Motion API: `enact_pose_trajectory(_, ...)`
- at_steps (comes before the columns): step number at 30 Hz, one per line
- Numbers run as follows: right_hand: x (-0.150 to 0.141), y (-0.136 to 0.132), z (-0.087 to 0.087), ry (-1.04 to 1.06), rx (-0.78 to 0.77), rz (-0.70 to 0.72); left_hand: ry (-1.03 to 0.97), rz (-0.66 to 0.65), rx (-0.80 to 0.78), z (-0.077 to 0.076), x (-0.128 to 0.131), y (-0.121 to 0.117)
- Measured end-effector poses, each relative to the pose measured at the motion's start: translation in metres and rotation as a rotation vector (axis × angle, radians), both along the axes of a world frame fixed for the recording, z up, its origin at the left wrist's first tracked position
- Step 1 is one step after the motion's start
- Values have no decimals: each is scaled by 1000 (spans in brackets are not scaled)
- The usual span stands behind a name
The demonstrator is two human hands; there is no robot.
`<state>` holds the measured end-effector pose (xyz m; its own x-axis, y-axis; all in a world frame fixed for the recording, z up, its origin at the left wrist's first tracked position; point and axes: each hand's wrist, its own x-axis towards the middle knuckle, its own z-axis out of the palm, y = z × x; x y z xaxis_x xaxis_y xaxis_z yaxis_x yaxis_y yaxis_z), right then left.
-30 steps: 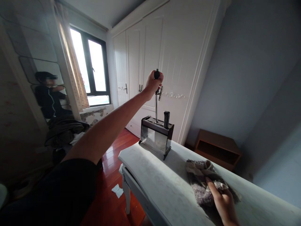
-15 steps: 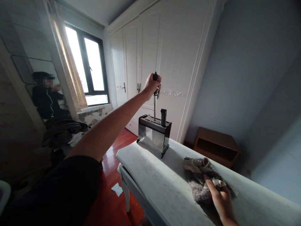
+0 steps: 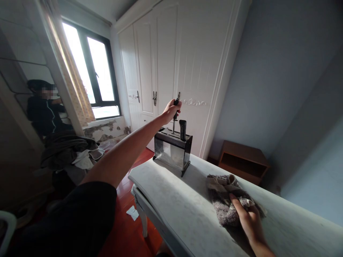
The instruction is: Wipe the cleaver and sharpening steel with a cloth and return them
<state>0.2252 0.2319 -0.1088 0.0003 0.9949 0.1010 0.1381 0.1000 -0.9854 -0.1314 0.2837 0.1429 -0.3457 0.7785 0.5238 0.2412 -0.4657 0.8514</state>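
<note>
My left hand [image 3: 171, 110] is wrapped round the black handle of a sharpening steel [image 3: 173, 125]. Its slim metal shaft stands upright in a slot on top of the knife block [image 3: 171, 151], the lower end hidden inside. The block has a black top, clear-looking sides and small feet, and sits at the table's far end. Beside the steel, a black-handled knife [image 3: 182, 130] stands in the block, its blade not clearly visible. Low on the right, my right hand [image 3: 248, 216] grips a bunched brown-grey patterned cloth [image 3: 222, 200] lying on the table.
The white table [image 3: 184, 210] runs diagonally to the right. Beyond it stand a white wardrobe [image 3: 200, 71] and a low brown cabinet [image 3: 243, 151]. A mirror at left shows a seated person [image 3: 44, 110]; piled clothes [image 3: 66, 150] lie below. White paper [image 3: 132, 212] is on the floor.
My left hand has moved down with the sharpening steel, so less of its shaft shows above the block. My right hand stays on the cloth. The view has shifted slightly.
</note>
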Motion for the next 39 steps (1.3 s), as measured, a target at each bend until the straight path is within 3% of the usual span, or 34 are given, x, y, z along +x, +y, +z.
enact_pose_trajectory(18, -3, -7, 12, -28, -17, -15, -74, -22, -49, -38, -4, -2)
enact_pose_trajectory(27, 1, 2, -1, -29, 5, -19, 27, -30, -146, -59, -14, -1)
enact_pose_trajectory(39, 2, 3, -5, -36, 13, -21, 170, 77, -221, -58, -13, -17)
